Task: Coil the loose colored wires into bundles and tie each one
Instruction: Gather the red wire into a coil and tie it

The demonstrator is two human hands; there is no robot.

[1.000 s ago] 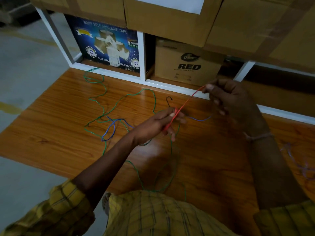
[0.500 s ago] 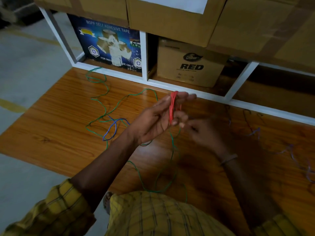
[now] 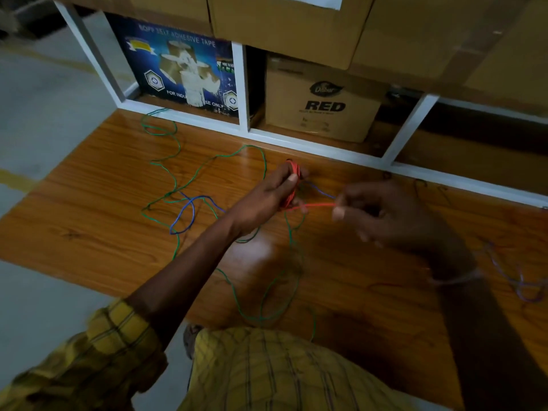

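My left hand (image 3: 268,197) holds a small coil of red wire (image 3: 293,180) wound around its fingers, above the wooden board (image 3: 89,221). A free end of the red wire runs right to my right hand (image 3: 382,212), which pinches it between thumb and fingertips. A long green wire (image 3: 175,149) lies in loose loops across the board, from the shelf frame down under my left arm. A blue wire (image 3: 189,209) lies looped over the green one, left of my left wrist. Another purplish wire (image 3: 519,280) lies at the right edge.
A white shelf frame (image 3: 326,148) runs along the far side of the board. Behind it stand a blue adhesive-tape carton (image 3: 178,69) and a brown "RED" carton (image 3: 323,99). Large cardboard boxes (image 3: 281,22) sit above. Grey floor (image 3: 38,93) lies to the left.
The red wire went from a straight stretch between both hands to a coil on my left fingers. My right hand dropped low, then came back pinching the wire's free end.
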